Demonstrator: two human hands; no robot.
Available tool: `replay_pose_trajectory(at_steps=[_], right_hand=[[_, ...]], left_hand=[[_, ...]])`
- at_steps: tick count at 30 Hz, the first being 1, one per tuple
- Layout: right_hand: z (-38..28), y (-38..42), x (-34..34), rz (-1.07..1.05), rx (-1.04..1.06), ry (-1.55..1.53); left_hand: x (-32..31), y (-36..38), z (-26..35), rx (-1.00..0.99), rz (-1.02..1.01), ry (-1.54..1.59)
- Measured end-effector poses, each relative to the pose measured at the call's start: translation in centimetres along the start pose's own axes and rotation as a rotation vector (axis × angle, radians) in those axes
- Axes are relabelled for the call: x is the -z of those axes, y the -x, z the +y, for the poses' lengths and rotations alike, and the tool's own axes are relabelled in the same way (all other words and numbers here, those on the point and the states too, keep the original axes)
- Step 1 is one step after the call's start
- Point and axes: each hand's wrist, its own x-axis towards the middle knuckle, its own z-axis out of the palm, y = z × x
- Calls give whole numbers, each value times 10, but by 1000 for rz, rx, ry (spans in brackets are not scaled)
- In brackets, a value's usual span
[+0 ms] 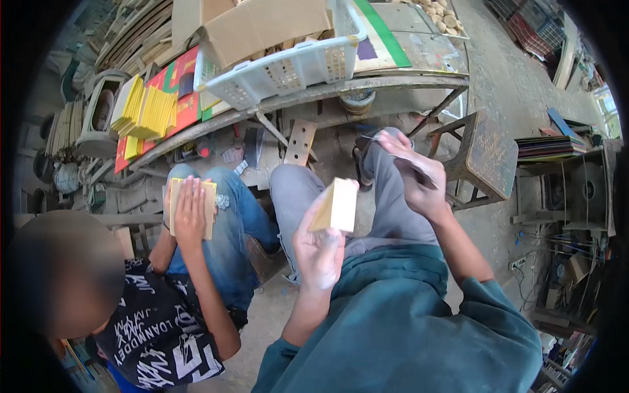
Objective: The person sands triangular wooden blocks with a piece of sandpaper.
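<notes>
1. One pale block (342, 206) is held upright before the teal shirt (406, 321), clamped between the thumb and fingers of the left hand (318, 255)
2. The right hand (426, 190) is raised over the right thigh, well apart from the block; its fingers are bent beside a thin grey piece (429, 170), but through blur it cannot be told whether they are closed on it
3. At the left, a flat board (210, 213) is covered by a co-worker's hand (191, 206), over jeans
4. Beyond the right knee, a worn stool (488, 154) is seen
5. Across the front, a white crate (282, 73) with a cardboard box (268, 29) is borne by the counter (367, 84), with yellow pieces (154, 108) stacked at its left
</notes>
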Motion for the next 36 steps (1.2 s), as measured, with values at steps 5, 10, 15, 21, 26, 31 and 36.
replay_pose_trajectory(at_steps=[5,10,15,21,26,31,36], right_hand=[[-39,31,-24,-53,118,-68],[-34,10,-19,-192,79,55],[-49,10,-22,-299,245,-80],[-54,8,-23,-385,269,-217],[-44,1,-20,-243,182,-128],[-35,5,-18,-247,210,-174],[-49,2,-15,-392,262,-252]], left_hand=[[-1,1,-9,34,141,-37],[-6,10,-14,92,189,-50],[-3,6,-5,110,120,37],[-5,3,-1,170,147,38],[-4,2,-5,177,208,-10],[-7,6,-4,149,162,62],[-1,4,0,157,59,3]])
